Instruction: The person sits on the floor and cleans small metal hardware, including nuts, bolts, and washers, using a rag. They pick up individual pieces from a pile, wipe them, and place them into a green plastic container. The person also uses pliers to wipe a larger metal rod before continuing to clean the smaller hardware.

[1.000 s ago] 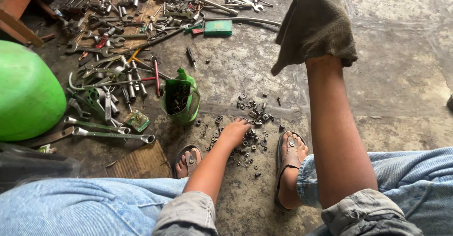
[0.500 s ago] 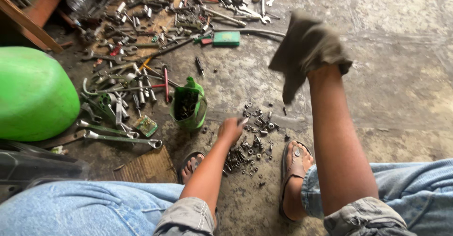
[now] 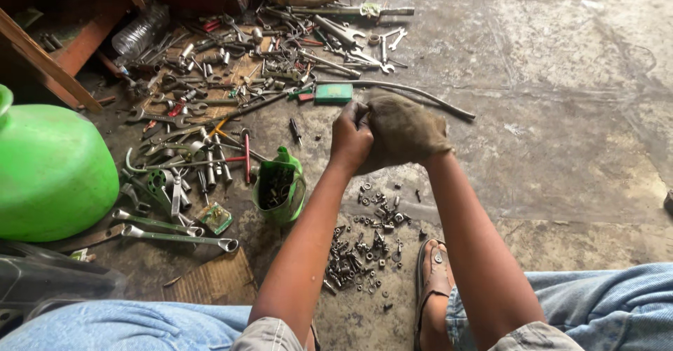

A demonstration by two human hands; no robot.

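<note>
My right hand (image 3: 427,156) is wrapped in a dirty brown rag (image 3: 403,130) and grips it, so only the wrist shows. My left hand (image 3: 350,137) is raised against the rag's left edge, with its fingers closed on the cloth. I cannot see whether they also pinch something small. Both hands hover above a loose pile of nuts and bolts (image 3: 368,242) on the concrete floor. A cut-open green plastic jug (image 3: 279,190) holding small dark parts stands just left of my left forearm.
Several spanners and tools (image 3: 210,112) are scattered at the upper left, and two long spanners (image 3: 179,235) lie nearer. A big green plastic container (image 3: 52,172) sits at the left. My sandalled foot (image 3: 434,281) is beside the bolt pile. A small green box (image 3: 333,93) and a thin curved tube (image 3: 420,95) lie beyond my hands.
My left hand has left the bolt pile and risen to the rag. My right hand has come down from high up and towards the left, bringing the rag to meet it.
</note>
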